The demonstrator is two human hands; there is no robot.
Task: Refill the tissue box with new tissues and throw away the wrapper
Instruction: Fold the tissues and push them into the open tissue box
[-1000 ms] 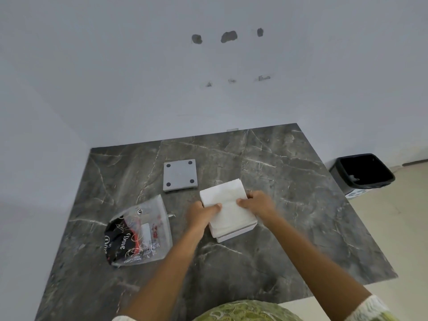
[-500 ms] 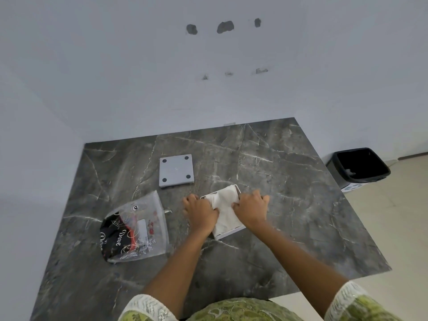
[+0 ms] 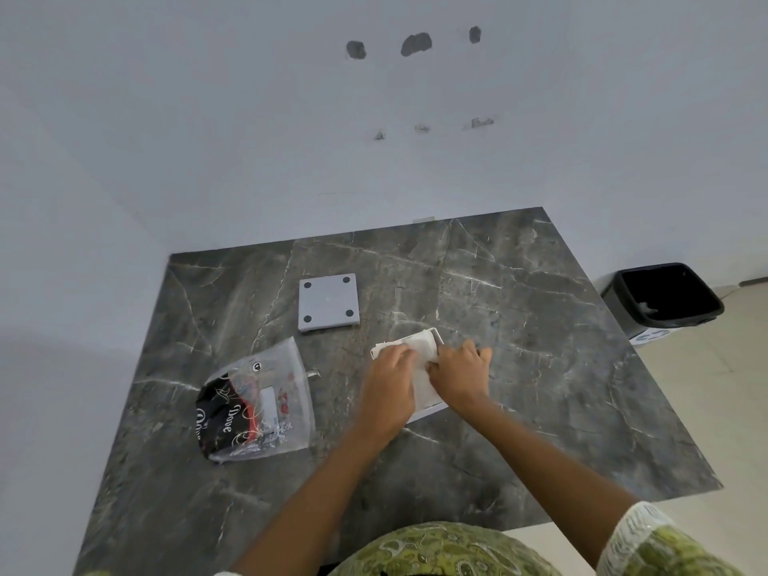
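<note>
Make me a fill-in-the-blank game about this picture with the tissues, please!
1. Both hands, left hand and right hand, press the white ____ into the tissue box.
2. The empty wrapper lies on the ____ of the box.
3. The grey lid has ____ dark dots.
4. The black bin stands on the ____.

Missing words: tissues; left; four; floor

Dark marble table (image 3: 540,367) against a pitted white wall (image 3: 249,118).

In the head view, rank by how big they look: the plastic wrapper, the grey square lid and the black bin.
1. black bin and plastic wrapper: look alike, and the bin stands farther off, so no ranking.
2. grey square lid: smallest.
</note>
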